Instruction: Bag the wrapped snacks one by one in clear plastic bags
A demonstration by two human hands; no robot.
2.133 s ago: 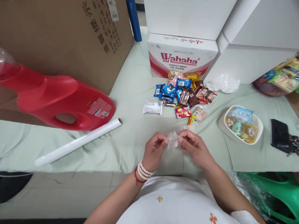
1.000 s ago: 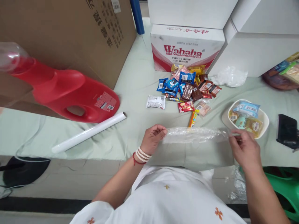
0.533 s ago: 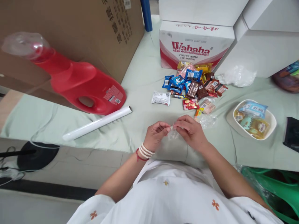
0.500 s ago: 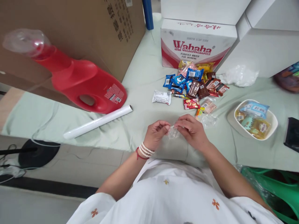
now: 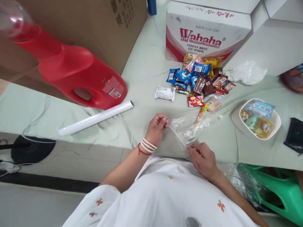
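Observation:
Between my two hands a clear plastic bag (image 5: pixel 183 130) is stretched out low over the cloth. My left hand (image 5: pixel 156 127), with beads and a red cord at the wrist, pinches one corner of it. The lower corner is pinched by my right hand (image 5: pixel 202 159). The bag's far part lies by a small yellow-and-orange packet (image 5: pixel 202 114). Beyond my hands is a pile of wrapped snacks in blue, brown, red and yellow, with a white packet (image 5: pixel 165 93) and a red packet (image 5: pixel 196 101) at its near side.
A white bowl (image 5: pixel 257 137) of wrapped snacks stands at the right, near a black object (image 5: pixel 294 135). At the left are a red jug (image 5: pixel 82 75), a white tube (image 5: pixel 97 118) and a large cardboard box (image 5: pixel 94 28). A Wahaha box (image 5: pixel 205 34) stands behind the pile.
My hands have moved apart, the right one down and toward me. The clear bag, bunched between my fingers before, is now spread out. The view has shifted slightly.

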